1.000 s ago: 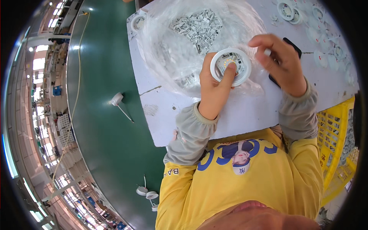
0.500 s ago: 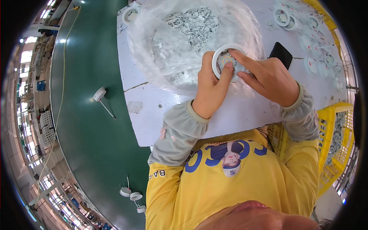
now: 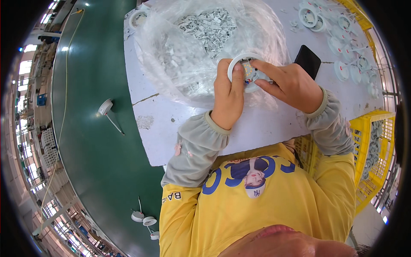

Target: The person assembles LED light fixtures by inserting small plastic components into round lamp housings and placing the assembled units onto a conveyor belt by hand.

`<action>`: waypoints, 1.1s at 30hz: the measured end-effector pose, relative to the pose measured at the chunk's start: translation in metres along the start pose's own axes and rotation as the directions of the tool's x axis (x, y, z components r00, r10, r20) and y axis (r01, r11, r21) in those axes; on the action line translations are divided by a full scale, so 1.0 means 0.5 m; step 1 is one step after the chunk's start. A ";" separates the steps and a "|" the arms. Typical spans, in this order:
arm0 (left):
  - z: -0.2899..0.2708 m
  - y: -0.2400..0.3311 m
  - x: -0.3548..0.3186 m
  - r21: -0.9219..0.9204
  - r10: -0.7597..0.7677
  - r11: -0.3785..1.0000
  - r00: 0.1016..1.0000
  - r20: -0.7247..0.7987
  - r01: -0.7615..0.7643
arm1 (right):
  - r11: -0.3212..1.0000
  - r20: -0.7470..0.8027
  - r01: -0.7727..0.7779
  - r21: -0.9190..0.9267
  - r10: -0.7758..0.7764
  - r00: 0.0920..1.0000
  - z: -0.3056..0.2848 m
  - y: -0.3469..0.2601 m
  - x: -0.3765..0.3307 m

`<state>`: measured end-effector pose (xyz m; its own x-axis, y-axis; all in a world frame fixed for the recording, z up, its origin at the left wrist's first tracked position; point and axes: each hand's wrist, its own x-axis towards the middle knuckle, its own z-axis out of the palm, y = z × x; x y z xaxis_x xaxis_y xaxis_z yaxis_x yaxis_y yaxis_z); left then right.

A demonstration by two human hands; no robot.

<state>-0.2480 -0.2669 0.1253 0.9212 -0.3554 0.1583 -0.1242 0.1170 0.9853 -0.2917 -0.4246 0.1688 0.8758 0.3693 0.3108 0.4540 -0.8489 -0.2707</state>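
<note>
Above the near side of the white table I hold a round LED downlight (image 3: 233, 70), a white ring with a board of small yellow LEDs inside. My left hand (image 3: 228, 92) is closed around its left side, the thumb lying over the rim. At its right side is my right hand (image 3: 295, 85); the index fingertip reaches onto the inside by the board, and the thumb is bent just below. These fingers cover the right part of the ring. Directly behind my hands lies a clear plastic bag (image 3: 167, 81) full of small white clip-like parts (image 3: 209, 30).
A black phone (image 3: 308, 61) lies right of my right hand. Farther right are several white downlights (image 3: 308, 17) with wires. More lamps (image 3: 105, 107) rest on the green surface (image 3: 94, 162) at left. Yellow crates (image 3: 364, 141) stand at the right beside the table (image 3: 150, 139).
The downlight has tilted in my hands. My left thumb has moved from the LED board up to the left rim. The whole view has shifted slightly.
</note>
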 end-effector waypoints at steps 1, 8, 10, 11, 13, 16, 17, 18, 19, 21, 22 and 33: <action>-0.002 -0.001 0.002 0.005 0.008 1.000 1.000 0.007 -0.008 | 1.000 0.001 0.000 0.000 0.000 1.000 0.002 0.000 0.001; -0.003 0.015 0.005 -0.152 -0.124 0.980 0.991 0.047 0.129 | 0.996 -0.075 -0.023 0.090 0.029 0.997 0.002 0.000 0.002; -0.007 -0.007 0.006 -0.172 -0.123 0.976 0.991 0.060 0.132 | 0.986 -0.114 -0.032 0.166 0.051 0.992 0.005 0.004 0.001; -0.009 -0.014 0.006 -0.191 -0.121 0.973 0.990 0.074 0.133 | 0.973 -0.139 -0.030 0.227 0.063 0.988 0.011 0.008 -0.002; -0.011 -0.011 0.006 -0.213 -0.136 0.965 0.986 0.099 0.155 | 0.957 -0.163 -0.028 0.288 0.078 0.984 0.017 0.015 -0.008; -0.017 0.002 0.009 -0.276 -0.180 0.938 0.974 0.137 0.211 | 0.884 -0.111 -0.170 0.435 0.240 0.964 0.020 0.015 -0.012; -0.018 0.007 0.010 -0.317 -0.206 0.916 0.967 0.150 0.245 | 0.853 -0.133 -0.178 0.491 0.275 0.952 0.019 0.015 -0.010; -0.017 0.011 0.012 -0.318 -0.208 0.916 0.967 0.149 0.246 | 0.820 -0.153 -0.182 0.543 0.310 0.938 0.018 0.015 -0.009; -0.016 0.015 0.013 -0.350 -0.240 0.895 0.961 0.140 0.275 | 0.819 -0.151 -0.183 0.543 0.310 0.939 0.018 0.015 -0.009; -0.017 0.015 0.014 -0.382 -0.274 0.873 0.953 0.132 0.304 | 0.808 -0.169 -0.185 0.559 0.330 0.929 0.018 0.018 -0.010; -0.017 0.014 0.014 -0.378 -0.273 0.874 0.952 0.141 0.307 | 0.807 -0.169 -0.186 0.560 0.331 0.928 0.019 0.018 -0.010; -0.018 0.012 0.015 -0.397 -0.269 0.864 0.951 0.155 0.309 | 0.952 -0.316 0.088 0.294 0.010 0.949 0.027 0.018 -0.010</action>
<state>-0.2386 -0.2604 0.1316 0.8521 -0.5129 -0.1044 0.3236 0.3594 0.8753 -0.2899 -0.4290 0.1524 0.7837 0.2219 0.5801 0.5569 -0.6644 -0.4983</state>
